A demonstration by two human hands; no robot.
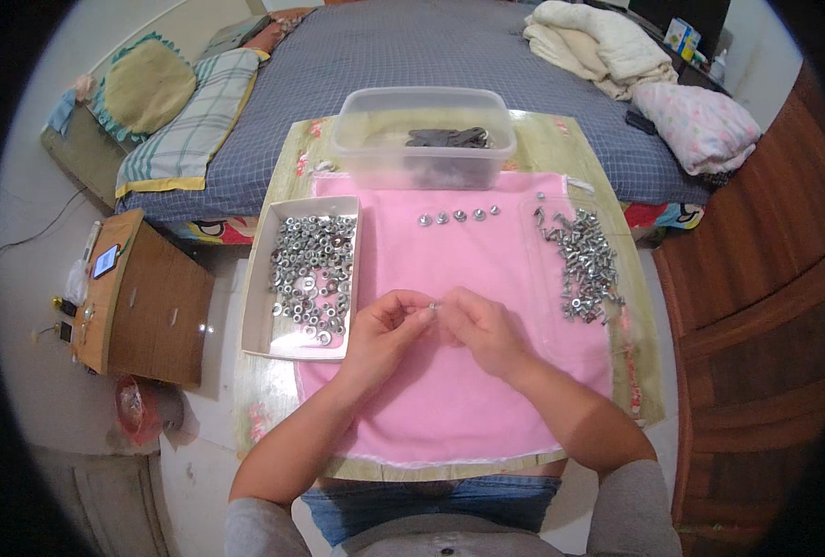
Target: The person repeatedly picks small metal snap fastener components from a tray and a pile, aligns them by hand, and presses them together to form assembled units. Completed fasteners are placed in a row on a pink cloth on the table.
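My left hand (384, 325) pinches a small silver metal fastener (434, 304) over the middle of the pink cloth (412, 399). At its other side the fingers of my right hand (483, 332) are closed on it, slightly blurred; whether it is a bolt, a nut or both together I cannot tell. Left of my hands, a white box (249, 320) holds many loose metal nuts (315, 251). On the right, a clear shallow tray (547, 320) contains a heap of small bolts (587, 265). Several fasteners (460, 215) stand in a row beyond my hands.
A translucent plastic tub (422, 167) with dark pieces (445, 139) inside stands at the table's far edge. Behind is a bed (384, 46) with pillows and folded blankets. A wooden cabinet (157, 311) is at the left, near a red bin (136, 408).
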